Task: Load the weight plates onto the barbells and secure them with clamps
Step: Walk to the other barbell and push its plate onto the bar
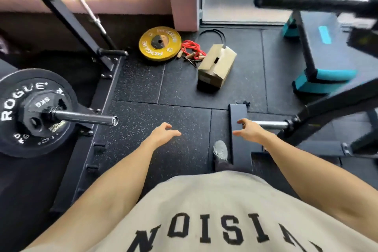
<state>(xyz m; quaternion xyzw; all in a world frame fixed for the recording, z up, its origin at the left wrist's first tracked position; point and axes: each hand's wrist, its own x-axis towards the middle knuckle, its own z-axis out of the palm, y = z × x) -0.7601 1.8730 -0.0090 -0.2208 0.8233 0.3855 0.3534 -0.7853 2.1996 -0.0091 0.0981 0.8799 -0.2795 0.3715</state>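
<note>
A barbell sleeve points right at the left edge, carrying a large black Rogue plate, a small black 5 kg plate and a clamp against it. A yellow 15 kg Rogue plate lies flat on the floor farther back. A second bare chrome sleeve sticks out of the rack at right. My left hand hovers open over the floor mat. My right hand is open too, in front of the end of that chrome sleeve, holding nothing.
A cardboard box and a red jump rope lie beside the yellow plate. A black and teal step platform stands at back right. Black rack frames and a rack foot flank me; my shoe stands by that foot.
</note>
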